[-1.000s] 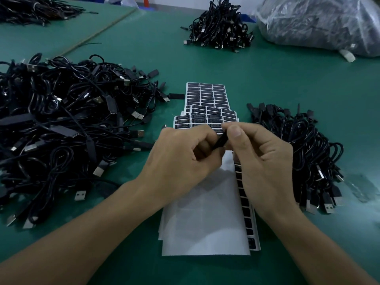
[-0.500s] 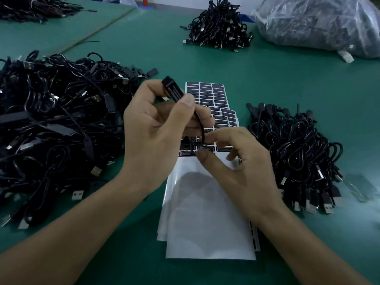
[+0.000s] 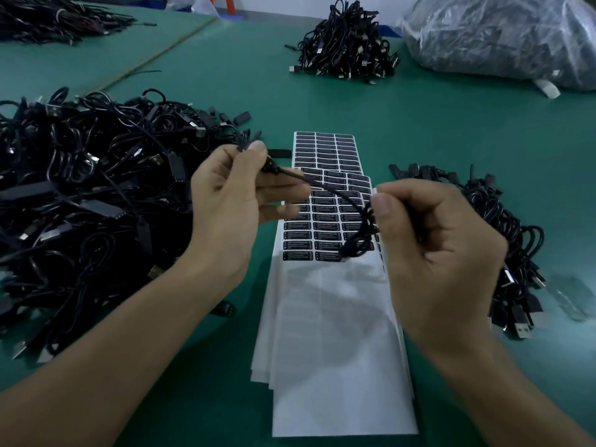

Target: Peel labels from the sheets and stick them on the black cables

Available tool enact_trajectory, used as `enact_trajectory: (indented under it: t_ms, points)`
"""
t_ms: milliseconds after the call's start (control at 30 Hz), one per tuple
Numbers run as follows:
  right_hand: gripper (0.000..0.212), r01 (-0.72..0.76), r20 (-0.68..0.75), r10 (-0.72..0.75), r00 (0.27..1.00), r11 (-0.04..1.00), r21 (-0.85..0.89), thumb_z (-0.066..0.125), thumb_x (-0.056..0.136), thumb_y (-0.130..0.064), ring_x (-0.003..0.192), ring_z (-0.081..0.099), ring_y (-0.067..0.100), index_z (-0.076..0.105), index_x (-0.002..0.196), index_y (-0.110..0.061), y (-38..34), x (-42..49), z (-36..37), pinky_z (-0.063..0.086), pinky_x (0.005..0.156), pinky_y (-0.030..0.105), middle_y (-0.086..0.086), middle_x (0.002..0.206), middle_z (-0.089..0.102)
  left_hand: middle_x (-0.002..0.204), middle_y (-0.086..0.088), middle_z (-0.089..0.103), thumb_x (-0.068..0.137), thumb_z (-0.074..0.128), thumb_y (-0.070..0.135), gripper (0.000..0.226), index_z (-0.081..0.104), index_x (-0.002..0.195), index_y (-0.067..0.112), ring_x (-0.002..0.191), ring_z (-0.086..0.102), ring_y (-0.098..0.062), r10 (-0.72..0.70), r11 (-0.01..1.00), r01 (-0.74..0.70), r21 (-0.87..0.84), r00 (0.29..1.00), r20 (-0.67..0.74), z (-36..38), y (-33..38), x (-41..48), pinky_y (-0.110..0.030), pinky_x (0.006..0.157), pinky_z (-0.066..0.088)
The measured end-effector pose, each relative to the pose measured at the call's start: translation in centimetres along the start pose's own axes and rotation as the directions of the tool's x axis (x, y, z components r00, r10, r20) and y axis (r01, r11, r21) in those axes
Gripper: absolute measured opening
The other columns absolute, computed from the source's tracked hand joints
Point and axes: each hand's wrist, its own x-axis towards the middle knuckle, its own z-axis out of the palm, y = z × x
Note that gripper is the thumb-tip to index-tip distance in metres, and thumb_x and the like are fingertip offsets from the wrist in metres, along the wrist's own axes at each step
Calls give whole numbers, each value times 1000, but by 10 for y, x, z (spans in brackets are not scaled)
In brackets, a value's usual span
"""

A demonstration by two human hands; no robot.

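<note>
Both hands are raised over the middle of the frame with one black cable (image 3: 317, 183) stretched between them. Left hand (image 3: 232, 201) pinches the cable's connector end between thumb and forefinger, its other fingers lying looser beneath. Right hand (image 3: 429, 246) is curled, thumb on top, gripping the bundled part of the same cable, whose coils hang just below the thumb.

Under the hands, at the centre of the frame, label sheets (image 3: 325, 150) lie overlapped on the green table (image 3: 451, 124). Rows of black labels (image 3: 298, 235) fill their upper parts. The lower part, toward the bottom of the frame, is bare white backing (image 3: 338, 350).

At the left of the frame spreads a large heap of black cables (image 3: 80, 195), USB plugs showing here and there. A smaller heap (image 3: 503, 227) lies at the right, just beside the sheets. Farther back, at the upper centre, sits another cable pile (image 3: 348, 50), and beside it at the upper right a clear plastic bag (image 3: 503, 37) stuffed with dark cables. More cables (image 3: 54, 17) lie in the upper left corner.
</note>
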Motion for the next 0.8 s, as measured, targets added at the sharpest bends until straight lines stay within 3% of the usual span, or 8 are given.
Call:
enact_trajectory:
  t_ms: [100, 200, 300, 367, 467, 567, 667, 800]
  points:
    - [3, 28, -110, -39, 993, 994, -101, 59, 101, -18, 76, 62, 5, 61, 101, -21, 5, 6, -6, 49, 68, 20, -16, 90, 61, 62, -7, 71, 108, 42, 23, 28, 55, 86, 13, 49, 66, -18, -46, 984, 50, 170, 999, -25, -3, -3, 2, -21, 37, 44]
    - [6, 10, -217, -52, 975, 982, -191, 54, 104, -24, 77, 60, 16, 59, 104, -20, 12, 12, -15, 48, 70, 30, -7, 90, 61, 55, -3, 65, 104, 50, 20, 25, 58, 81, 15, 40, 57, -14, 66, 898, -65, 436, 998, 13, -7, -6, 2, -19, 35, 37]
    - [10, -70, -277, 1, 961, 969, -239, 52, 105, -24, 83, 60, 17, 57, 113, -22, 20, 16, -21, 49, 73, 35, -3, 97, 62, 56, 1, 64, 99, 59, 17, 24, 60, 75, 16, 42, 56, -10, 200, 709, -249, 660, 968, 150, -9, -11, 1, -21, 39, 42]
    - [21, -167, -291, 93, 952, 956, -241, 55, 101, -24, 77, 54, 3, 55, 122, -25, 24, 18, -24, 47, 72, 26, -14, 94, 57, 53, 4, 60, 96, 63, 22, 23, 64, 74, 17, 47, 56, -13, 247, 528, -335, 780, 940, 236, -10, -12, 0, -29, 47, 48]
    - [42, -296, -234, 230, 945, 904, -309, 62, 93, -25, 68, 45, 1, 54, 134, -27, 31, 17, -29, 41, 74, 14, -7, 98, 54, 59, 14, 60, 95, 65, 29, 19, 68, 78, 21, 50, 55, -7, 272, 313, -397, 863, 908, 320, -14, -9, 0, -30, 50, 47]
    - [29, -311, -151, 275, 950, 886, -345, 62, 91, -17, 72, 50, 11, 65, 119, -25, 32, 15, -29, 46, 79, 27, -10, 83, 55, 69, 14, 64, 93, 66, 34, 15, 68, 81, 26, 66, 58, -14, 324, 98, -354, 930, 895, 306, -19, -3, 5, -30, 58, 45]
    - [19, -276, -111, 253, 961, 899, -339, 59, 90, -12, 68, 52, 9, 66, 96, -29, 29, 13, -26, 44, 71, 28, -9, 78, 57, 78, 14, 61, 92, 66, 31, 8, 68, 87, 25, 83, 54, -16, 360, -1, -316, 949, 885, 295, -25, 2, 10, -30, 61, 37]
    - [17, -189, -63, 178, 982, 914, -360, 60, 89, -9, 69, 52, 18, 70, 91, -22, 27, 11, -22, 40, 68, 24, -5, 72, 53, 95, -1, 67, 92, 67, 24, 9, 70, 99, 20, 98, 55, -29, 446, -141, -294, 945, 834, 326, -32, 11, 18, -38, 73, 42]
